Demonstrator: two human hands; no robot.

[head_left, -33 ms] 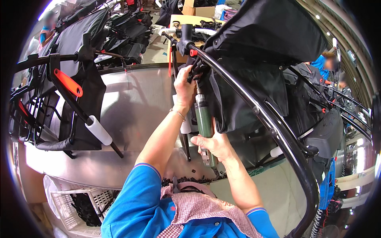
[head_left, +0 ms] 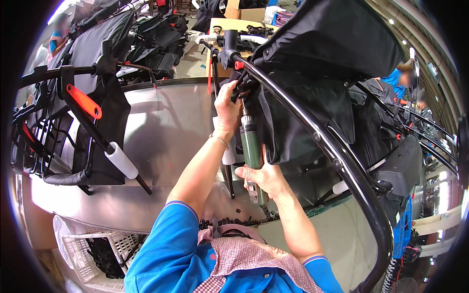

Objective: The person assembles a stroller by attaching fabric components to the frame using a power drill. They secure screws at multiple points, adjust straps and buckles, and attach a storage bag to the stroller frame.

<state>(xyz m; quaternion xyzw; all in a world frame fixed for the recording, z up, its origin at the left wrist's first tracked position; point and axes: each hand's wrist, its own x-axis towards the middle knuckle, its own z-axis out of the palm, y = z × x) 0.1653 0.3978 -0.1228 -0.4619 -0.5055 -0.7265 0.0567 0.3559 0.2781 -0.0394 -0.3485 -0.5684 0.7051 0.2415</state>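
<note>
My right hand is wrapped round the green body of an inline power screwdriver, with the thumb across its lower part. The tool points away from me. Its tip meets a dark spot on the black stroller, where I cannot make out the fastener. Beside that tip, my left hand grips a black part of the stroller frame and fabric, its fingertips partly hidden. A thick black tube of this stroller curves down on the right, and its fabric canopy rises at the far side.
Another stroller frame with an orange-red strap stands on the metal worktable at left. Below is a white plastic basket of black parts. Small black pieces lie along the table's near edge. People work at far left and right.
</note>
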